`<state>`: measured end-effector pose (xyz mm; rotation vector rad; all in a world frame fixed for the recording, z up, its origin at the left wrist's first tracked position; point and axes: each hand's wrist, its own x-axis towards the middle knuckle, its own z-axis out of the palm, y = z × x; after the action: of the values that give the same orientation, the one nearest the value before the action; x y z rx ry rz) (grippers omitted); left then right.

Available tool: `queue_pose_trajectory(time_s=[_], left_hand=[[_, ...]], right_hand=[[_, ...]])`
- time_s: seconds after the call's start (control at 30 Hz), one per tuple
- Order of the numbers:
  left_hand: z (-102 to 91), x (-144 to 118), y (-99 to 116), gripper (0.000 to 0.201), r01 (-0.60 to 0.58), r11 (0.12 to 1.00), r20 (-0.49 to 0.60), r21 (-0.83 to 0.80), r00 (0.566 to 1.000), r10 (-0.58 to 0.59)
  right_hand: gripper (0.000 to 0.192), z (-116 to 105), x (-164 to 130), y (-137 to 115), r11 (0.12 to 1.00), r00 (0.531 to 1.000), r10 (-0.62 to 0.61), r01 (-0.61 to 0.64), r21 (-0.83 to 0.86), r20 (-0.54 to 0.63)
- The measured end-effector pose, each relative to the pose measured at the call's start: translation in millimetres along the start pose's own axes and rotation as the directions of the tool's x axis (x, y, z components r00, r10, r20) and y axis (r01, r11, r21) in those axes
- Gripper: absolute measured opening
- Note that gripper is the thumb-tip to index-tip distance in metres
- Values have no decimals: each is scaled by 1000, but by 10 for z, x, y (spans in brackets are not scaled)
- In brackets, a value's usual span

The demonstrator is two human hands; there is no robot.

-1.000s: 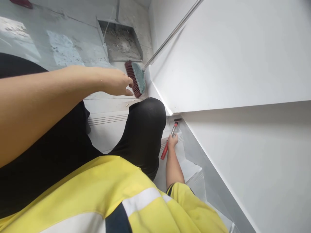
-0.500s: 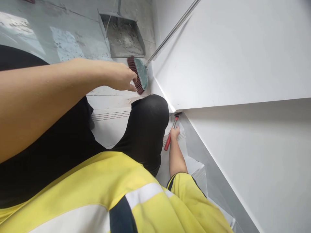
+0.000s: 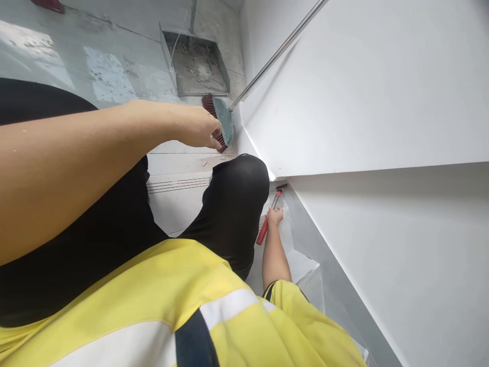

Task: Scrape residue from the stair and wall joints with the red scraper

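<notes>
Looking down in the head view, and holding a red-handled scraper (image 3: 263, 232) low beside the bent knee (image 3: 244, 178). Wrapping the fingers of the right hand (image 3: 274, 217) round the tool, near its metal middle. Pointing the dark blade (image 3: 281, 187) away from the body, into the corner by a pale step (image 3: 286, 233) and the bottom of the white wall (image 3: 362, 86). Seeming, as a guess, to be scraping that corner clean, but not being able to tell for sure about the blade touching it. Calling next, most likely, for a firm hold, a flat blade and short careful strokes, without scratching the white paint. Holding the left hand (image 3: 200, 128) out in front with nothing in it, and leaving its fingers a little bent and a little apart. Seeing a broom (image 3: 226, 122) just behind that hand, with some bristles hidden, and not being able to tell about any touching there. Following its long metal pole (image 3: 278, 53) up along the wall. Seeing also a dustpan (image 3: 204, 95) just past the broom, resting on the floor (image 3: 148, 61) with grey dirt inside.
</notes>
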<state>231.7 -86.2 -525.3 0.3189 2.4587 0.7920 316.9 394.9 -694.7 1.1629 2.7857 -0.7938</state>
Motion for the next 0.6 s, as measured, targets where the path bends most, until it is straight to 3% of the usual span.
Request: queue_pose_trajectory(time_s=[0.13,0.47,0.6], left_hand=[[-5,30,0,65,-8,1000,-50,25,999,9],[2,55,-20,74,-7,999,-22,-48,1000,6],[34,74,-68,75,-37,998,-14,-47,999,36]], right_hand=[[58,-64,-26,0,1000,1000,-13,13,-14,-9],[58,-141,-110,-124,998,998,51,-50,22,-41],[59,-115,-37,-220,1000,1000,15,-15,-7,-10]])
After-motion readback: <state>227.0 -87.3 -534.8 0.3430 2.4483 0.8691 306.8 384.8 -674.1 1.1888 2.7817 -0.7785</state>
